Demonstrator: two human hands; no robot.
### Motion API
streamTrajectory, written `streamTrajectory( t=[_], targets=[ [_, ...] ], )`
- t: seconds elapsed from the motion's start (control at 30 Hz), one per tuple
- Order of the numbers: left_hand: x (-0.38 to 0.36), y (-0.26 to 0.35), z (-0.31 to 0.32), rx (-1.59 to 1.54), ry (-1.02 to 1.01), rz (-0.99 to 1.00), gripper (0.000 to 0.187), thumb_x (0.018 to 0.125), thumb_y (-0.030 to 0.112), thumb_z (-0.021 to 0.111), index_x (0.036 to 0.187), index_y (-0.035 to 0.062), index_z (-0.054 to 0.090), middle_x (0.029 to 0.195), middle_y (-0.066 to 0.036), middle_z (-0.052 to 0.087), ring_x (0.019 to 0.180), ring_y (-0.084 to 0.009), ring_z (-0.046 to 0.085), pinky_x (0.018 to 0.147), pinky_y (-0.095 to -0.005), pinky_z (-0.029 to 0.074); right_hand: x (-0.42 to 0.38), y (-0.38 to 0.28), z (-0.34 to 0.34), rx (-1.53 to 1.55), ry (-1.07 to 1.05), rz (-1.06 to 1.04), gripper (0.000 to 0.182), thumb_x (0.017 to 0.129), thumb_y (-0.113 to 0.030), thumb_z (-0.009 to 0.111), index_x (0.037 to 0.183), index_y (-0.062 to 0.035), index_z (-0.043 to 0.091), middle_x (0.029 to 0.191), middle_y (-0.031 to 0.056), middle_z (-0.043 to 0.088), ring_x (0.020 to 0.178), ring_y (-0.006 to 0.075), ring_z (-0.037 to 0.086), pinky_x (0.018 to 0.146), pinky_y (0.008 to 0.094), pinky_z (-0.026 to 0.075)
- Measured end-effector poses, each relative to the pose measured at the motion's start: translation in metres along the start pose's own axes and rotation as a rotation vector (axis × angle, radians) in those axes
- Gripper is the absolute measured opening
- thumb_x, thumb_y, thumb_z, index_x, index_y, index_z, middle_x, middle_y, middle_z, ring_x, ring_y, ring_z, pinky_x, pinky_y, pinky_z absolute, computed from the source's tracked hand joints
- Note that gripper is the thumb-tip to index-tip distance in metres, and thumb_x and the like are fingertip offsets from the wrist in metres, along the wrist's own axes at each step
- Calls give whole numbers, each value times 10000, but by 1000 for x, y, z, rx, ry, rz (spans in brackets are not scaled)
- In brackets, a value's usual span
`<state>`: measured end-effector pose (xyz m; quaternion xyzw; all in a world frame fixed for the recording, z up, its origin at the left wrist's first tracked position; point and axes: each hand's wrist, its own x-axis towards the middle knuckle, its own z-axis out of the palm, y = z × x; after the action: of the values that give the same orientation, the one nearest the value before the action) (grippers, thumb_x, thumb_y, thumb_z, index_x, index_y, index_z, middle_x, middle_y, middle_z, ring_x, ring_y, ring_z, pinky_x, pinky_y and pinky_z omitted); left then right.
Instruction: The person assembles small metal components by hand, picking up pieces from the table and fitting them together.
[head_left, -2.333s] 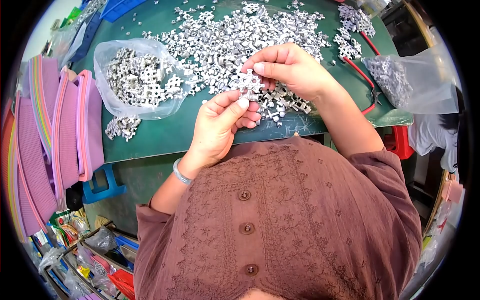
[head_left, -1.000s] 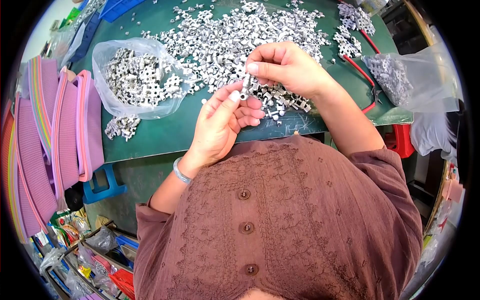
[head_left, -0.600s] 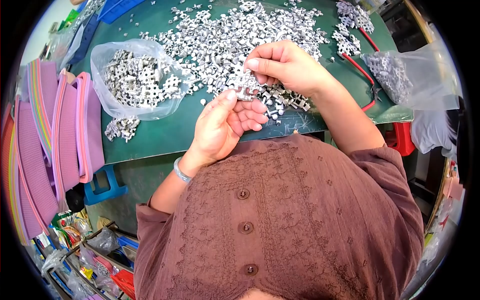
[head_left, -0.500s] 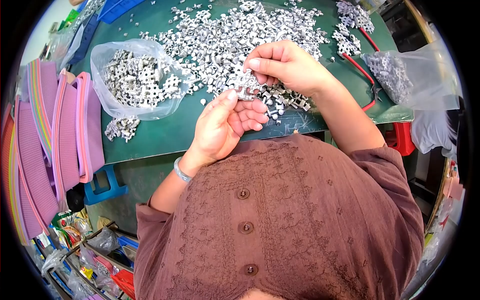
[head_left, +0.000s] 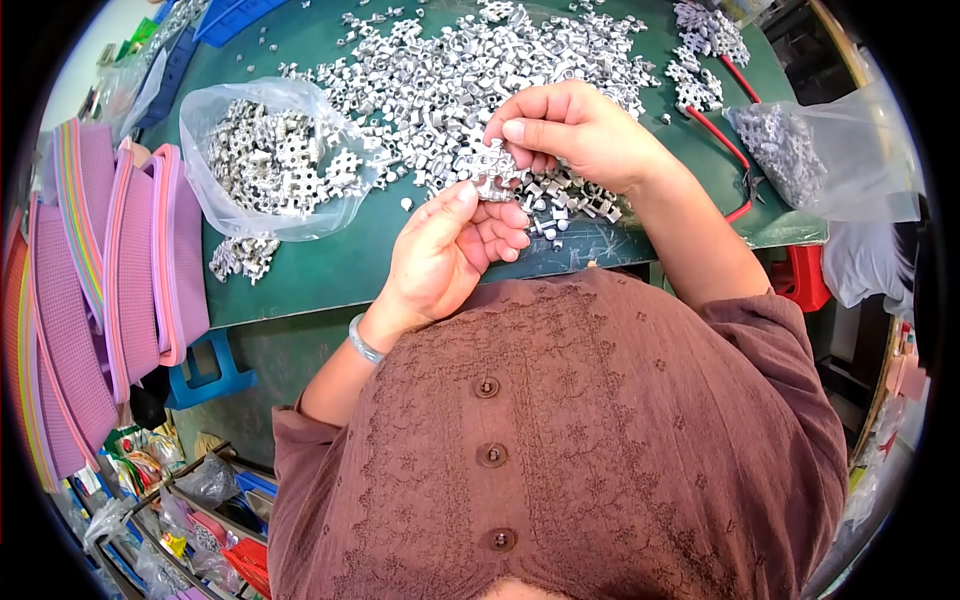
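Between my two hands is a small flat cluster of silvery metal pieces (head_left: 490, 172). My left hand (head_left: 440, 245) is palm up below it, pinching its lower edge with the thumb and fingers. From the upper right, my right hand (head_left: 575, 130) grips the cluster's right side, thumb and index finger together. Behind them a large heap of loose silvery parts (head_left: 430, 90) spreads over the green table (head_left: 330, 265). An open clear plastic bag (head_left: 205, 150) on the left holds linked metal clusters (head_left: 265, 160).
Red-handled pliers (head_left: 735, 150) and a second bag of metal parts (head_left: 780, 150) lie at the right. Clusters (head_left: 700, 75) sit at the back right. Purple woven items (head_left: 130, 260) and a blue stool (head_left: 210, 370) are at the left. A blue crate (head_left: 235, 15) stands at the back left.
My left hand has shifted very slightly, and the cluster is tilted a little differently. My right hand remains almost in place.
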<state>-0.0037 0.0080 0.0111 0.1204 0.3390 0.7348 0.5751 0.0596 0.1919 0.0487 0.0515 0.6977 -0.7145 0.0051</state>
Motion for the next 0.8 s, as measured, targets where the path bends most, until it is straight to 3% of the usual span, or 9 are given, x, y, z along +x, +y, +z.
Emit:
streamTrajectory(
  t=[0.1,0.3,0.4,0.8],
  targets=[
    [1,0,-4,-80,-67,-15,314,923,240,325,1029,-23,460,901,-173,579,763,-225,590,661,-299,479,0,1,0,24,-2,2,172,837,-113,489,911,-7,603,645,-3,538,594,56,480,550,189,409],
    [-2,1,1,-77,-19,-26,325,907,249,361,1037,-24,479,898,-158,595,761,-224,599,628,-282,481,2,6,0,53,1,6,175,831,-102,495,931,-5,600,666,7,553,606,59,494,562,191,420],
    [0,2,-4,-130,-88,-44,299,922,221,326,1053,-19,445,936,-198,573,805,-254,598,687,-322,493,1,5,0,41,5,13,179,829,-102,496,938,-5,599,672,10,556,609,60,497,567,192,424],
    [-1,1,3,-55,-6,-20,326,909,233,357,1078,-34,441,900,-179,589,768,-234,601,654,-295,492,0,4,0,41,-4,1,182,816,-94,514,949,-2,597,704,12,569,634,61,505,582,198,430]
  ],
)
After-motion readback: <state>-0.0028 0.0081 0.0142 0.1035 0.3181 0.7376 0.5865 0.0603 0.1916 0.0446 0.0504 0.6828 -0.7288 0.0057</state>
